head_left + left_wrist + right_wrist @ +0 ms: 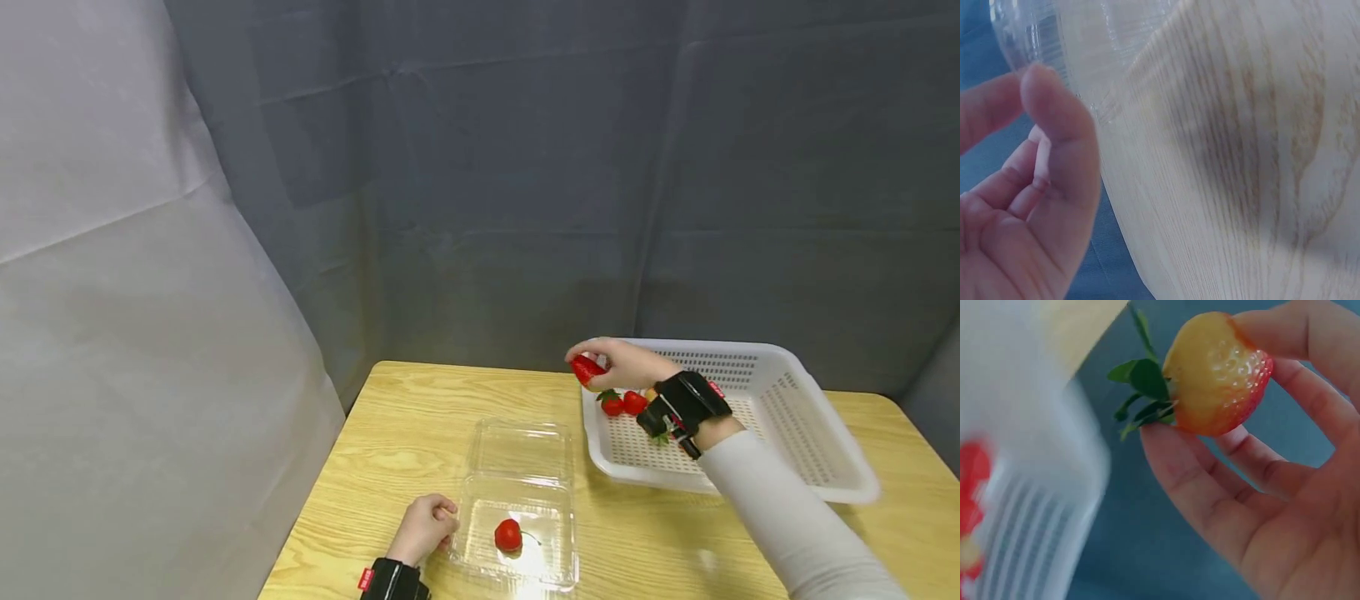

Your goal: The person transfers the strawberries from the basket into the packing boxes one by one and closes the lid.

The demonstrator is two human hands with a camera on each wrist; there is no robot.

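Note:
My right hand [626, 362] pinches a strawberry [1216, 375] between thumb and fingers, over the left rim of a white basket [795, 483]. The strawberry is red, turning yellow near its green leaves. An opened clear plastic box [480, 492] lies on the table, with its lid folded back. Inside the box sits a red cherry [508, 536] with a thin stem. At the box's left edge is my left hand [424, 527], its thumb and forefinger pinching the rim in the left wrist view.
In the basket lie a red strawberry [612, 405] with green leaves and another red fruit [634, 403], with more partly hidden under my right wrist. The wooden table [405, 433] ends at a grey cloth [480, 250] behind and a pale cloth at left.

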